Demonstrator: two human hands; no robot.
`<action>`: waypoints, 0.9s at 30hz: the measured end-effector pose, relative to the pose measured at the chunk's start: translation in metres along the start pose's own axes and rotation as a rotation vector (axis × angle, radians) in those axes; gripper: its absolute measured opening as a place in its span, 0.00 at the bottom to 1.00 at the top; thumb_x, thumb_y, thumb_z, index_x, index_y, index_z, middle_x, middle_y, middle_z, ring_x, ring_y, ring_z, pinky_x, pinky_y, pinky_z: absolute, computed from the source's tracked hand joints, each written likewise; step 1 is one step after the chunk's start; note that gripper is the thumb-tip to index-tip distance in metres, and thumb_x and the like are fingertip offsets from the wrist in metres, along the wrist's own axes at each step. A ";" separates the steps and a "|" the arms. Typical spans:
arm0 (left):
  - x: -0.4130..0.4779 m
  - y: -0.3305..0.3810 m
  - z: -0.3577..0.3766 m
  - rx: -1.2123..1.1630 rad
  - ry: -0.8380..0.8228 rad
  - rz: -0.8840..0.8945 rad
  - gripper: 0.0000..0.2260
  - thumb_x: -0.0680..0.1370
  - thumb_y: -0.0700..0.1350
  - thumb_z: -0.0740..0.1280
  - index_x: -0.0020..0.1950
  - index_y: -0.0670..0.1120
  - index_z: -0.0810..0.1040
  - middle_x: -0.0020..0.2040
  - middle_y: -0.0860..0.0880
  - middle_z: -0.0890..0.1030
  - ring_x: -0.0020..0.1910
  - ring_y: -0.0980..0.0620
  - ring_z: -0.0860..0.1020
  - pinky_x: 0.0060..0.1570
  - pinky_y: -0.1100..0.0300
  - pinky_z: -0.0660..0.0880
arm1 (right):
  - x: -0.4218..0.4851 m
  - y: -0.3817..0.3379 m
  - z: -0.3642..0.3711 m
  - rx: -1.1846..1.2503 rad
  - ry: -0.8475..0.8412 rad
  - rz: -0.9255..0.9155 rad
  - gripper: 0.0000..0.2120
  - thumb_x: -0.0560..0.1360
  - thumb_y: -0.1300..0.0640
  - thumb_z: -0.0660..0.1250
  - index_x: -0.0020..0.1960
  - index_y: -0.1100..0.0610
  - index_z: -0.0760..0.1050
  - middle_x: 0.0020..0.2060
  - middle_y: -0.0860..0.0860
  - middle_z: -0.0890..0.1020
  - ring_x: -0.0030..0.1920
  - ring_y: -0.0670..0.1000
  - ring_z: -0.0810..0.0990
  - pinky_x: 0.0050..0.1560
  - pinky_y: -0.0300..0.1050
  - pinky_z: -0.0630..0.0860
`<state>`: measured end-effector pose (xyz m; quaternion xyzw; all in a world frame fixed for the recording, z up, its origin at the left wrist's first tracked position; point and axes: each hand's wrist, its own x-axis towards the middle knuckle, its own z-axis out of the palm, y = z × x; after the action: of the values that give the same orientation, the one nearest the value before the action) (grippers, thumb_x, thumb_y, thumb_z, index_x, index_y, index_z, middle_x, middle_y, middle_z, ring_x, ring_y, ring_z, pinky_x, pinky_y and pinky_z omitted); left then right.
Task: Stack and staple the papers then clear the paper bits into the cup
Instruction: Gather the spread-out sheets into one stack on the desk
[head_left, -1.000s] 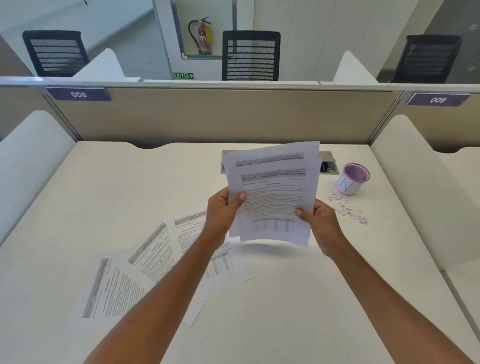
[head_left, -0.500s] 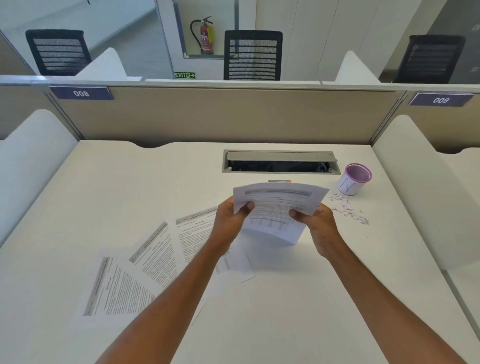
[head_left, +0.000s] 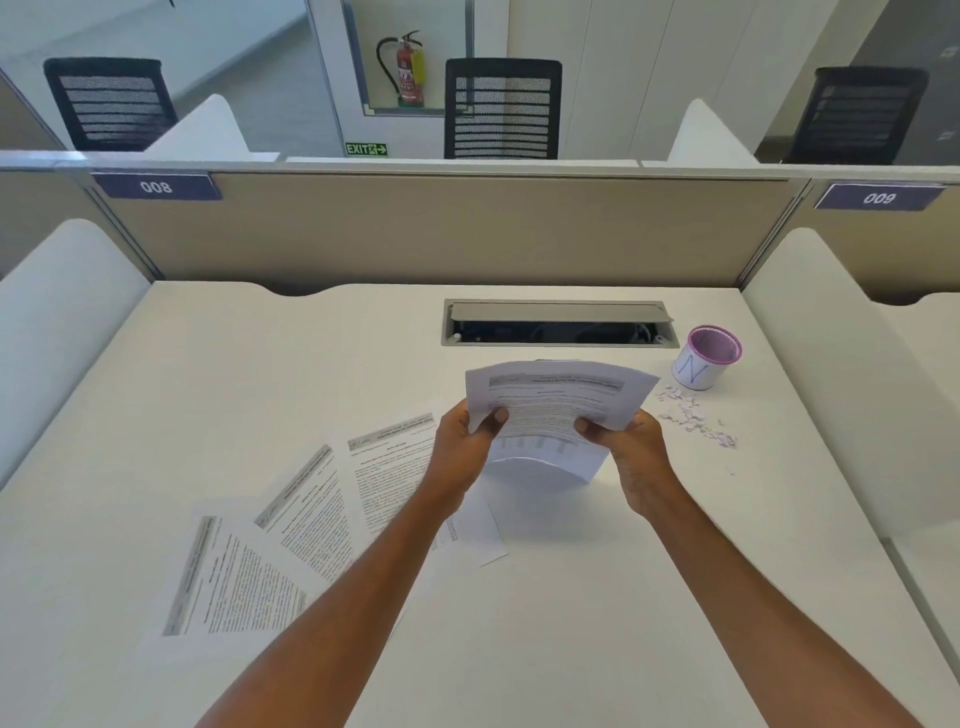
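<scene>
Both hands hold a small stack of printed papers (head_left: 550, 410) above the white desk, tilted nearly flat and bowed. My left hand (head_left: 465, 447) pinches its left edge, and my right hand (head_left: 631, 449) grips its right edge. Three more printed sheets (head_left: 311, 519) lie fanned on the desk to the left, partly under my left forearm. A white cup with a purple rim (head_left: 704, 358) stands at the right rear. A scatter of small paper bits (head_left: 691, 415) lies just in front of it. The stapler is hidden; only a sliver of something shows behind the stack.
An open cable tray (head_left: 558, 325) is set into the desk behind the papers. Beige partition panels (head_left: 415, 228) close off the back, and white dividers (head_left: 831, 374) flank both sides. Office chairs stand beyond the partition.
The stack was upright and fanned a second ago. It has dropped toward the desk and tipped nearly flat, with its sheets squared together. Both hands came down with it.
</scene>
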<state>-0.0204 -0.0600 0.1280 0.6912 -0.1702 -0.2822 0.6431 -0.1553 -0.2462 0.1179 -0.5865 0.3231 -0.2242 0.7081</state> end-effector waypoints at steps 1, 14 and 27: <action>0.001 0.000 0.000 0.010 0.002 0.001 0.14 0.87 0.46 0.68 0.72 0.57 0.78 0.63 0.55 0.86 0.62 0.54 0.82 0.62 0.60 0.78 | 0.000 -0.001 0.000 -0.003 -0.003 -0.008 0.19 0.72 0.70 0.79 0.57 0.51 0.84 0.52 0.48 0.90 0.51 0.48 0.88 0.52 0.41 0.84; 0.005 -0.014 -0.006 0.021 0.006 -0.072 0.17 0.86 0.48 0.69 0.76 0.54 0.78 0.66 0.53 0.86 0.67 0.47 0.82 0.74 0.43 0.76 | 0.005 0.022 -0.006 -0.085 -0.021 0.064 0.19 0.74 0.69 0.78 0.62 0.55 0.85 0.57 0.50 0.89 0.57 0.54 0.86 0.58 0.43 0.81; -0.003 -0.061 -0.059 0.180 0.430 -0.138 0.06 0.85 0.49 0.69 0.60 0.50 0.83 0.61 0.54 0.85 0.64 0.49 0.82 0.68 0.50 0.77 | 0.007 0.033 -0.005 -0.210 0.033 0.160 0.09 0.77 0.67 0.76 0.55 0.56 0.84 0.51 0.49 0.90 0.49 0.55 0.89 0.45 0.45 0.84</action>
<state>0.0058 -0.0042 0.0691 0.7999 -0.0063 -0.1555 0.5796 -0.1561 -0.2474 0.0844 -0.6259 0.4022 -0.1417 0.6530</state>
